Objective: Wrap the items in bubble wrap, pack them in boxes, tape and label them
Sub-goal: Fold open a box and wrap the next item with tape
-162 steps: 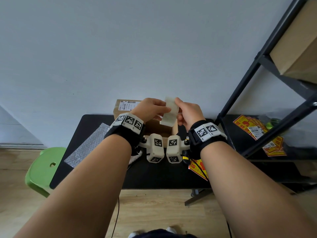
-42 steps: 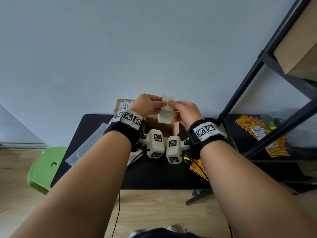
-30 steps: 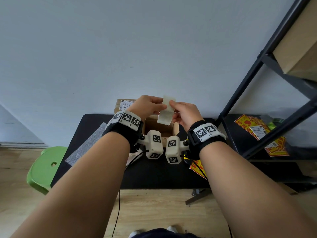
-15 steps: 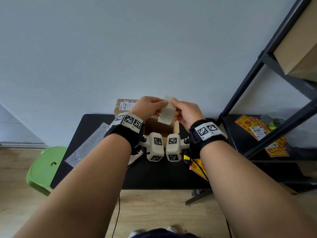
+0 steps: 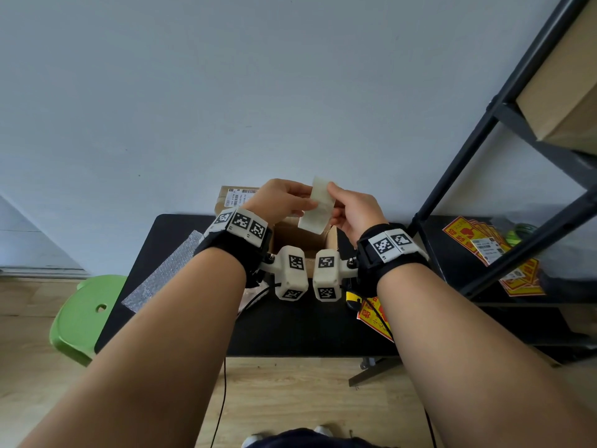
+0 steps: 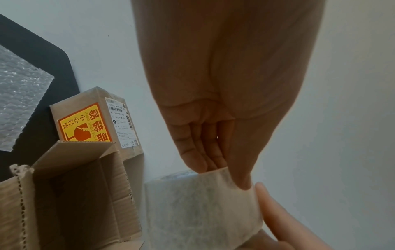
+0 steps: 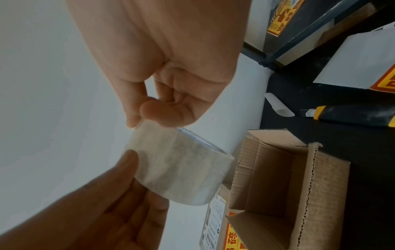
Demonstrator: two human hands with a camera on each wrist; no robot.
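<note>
Both hands hold a roll of clear packing tape (image 5: 318, 210) in the air above an open, empty-looking cardboard box (image 5: 333, 241) on the black table. My left hand (image 5: 308, 203) grips the roll's left side with fingers and thumb. In the left wrist view the left hand (image 6: 222, 169) meets the roll (image 6: 203, 203) at its top corner. My right hand (image 7: 143, 116) pinches the top edge of the roll (image 7: 181, 169) between thumb and forefinger. The box (image 7: 299, 177) stands with its flaps up.
A sealed box (image 6: 96, 121) with a yellow fragile sticker stands against the wall behind the open one. Bubble wrap (image 5: 164, 273) lies at the table's left. A utility knife (image 7: 352, 115) and stickers (image 5: 374, 315) lie at the right. A black rack (image 5: 484, 150) holds more labels (image 5: 491, 250). A green stool (image 5: 84, 315) stands to the left.
The hands have shifted only slightly while working the roll between the fingers. The roll stays above the open box.
</note>
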